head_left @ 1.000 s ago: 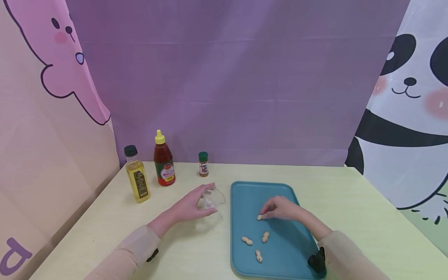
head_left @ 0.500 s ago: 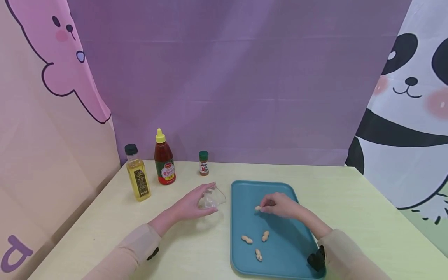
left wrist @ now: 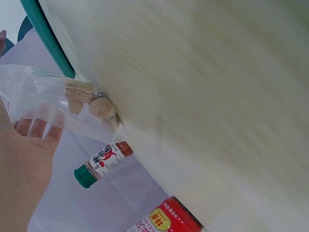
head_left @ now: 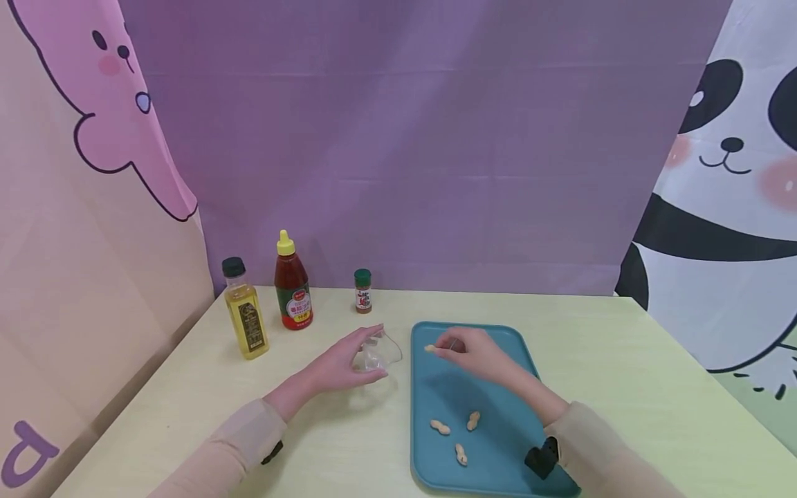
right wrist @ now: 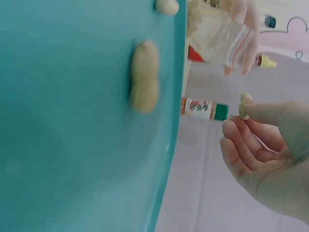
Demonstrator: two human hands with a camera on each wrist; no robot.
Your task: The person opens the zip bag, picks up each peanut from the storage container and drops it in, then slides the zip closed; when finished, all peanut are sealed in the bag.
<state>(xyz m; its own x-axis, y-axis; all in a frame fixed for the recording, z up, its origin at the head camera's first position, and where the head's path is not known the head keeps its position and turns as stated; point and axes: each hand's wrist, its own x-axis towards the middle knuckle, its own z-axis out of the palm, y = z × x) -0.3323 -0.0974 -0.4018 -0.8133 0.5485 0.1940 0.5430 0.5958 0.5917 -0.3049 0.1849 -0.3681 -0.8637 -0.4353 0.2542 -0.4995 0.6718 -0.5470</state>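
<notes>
1. A blue tray (head_left: 429, 391) is lying on a pale surface (head_left: 349, 443), with three peanuts (head_left: 474, 420) resting inside it.
2. Above the tray's far left part, the right hand (head_left: 476, 353) is pinching a fourth peanut (head_left: 430, 348) between thumb and fingers.
3. Left of the tray, the left hand (head_left: 344, 362) is gripping a clear bag (head_left: 376, 355), thumb and fingers curving apart; more peanuts (left wrist: 101, 107) are showing inside.
4. Also left of the tray, three capped bottles (head_left: 293, 290) are standing.

the table's a pale light-wood one. far left corner side has a golden oil bottle (head_left: 248, 321) with a dark cap, then a red sauce bottle (head_left: 292, 294), then a little green-capped shaker (head_left: 363, 294), all upright. blue tray (head_left: 428, 394) lies flat, right of those.
</notes>
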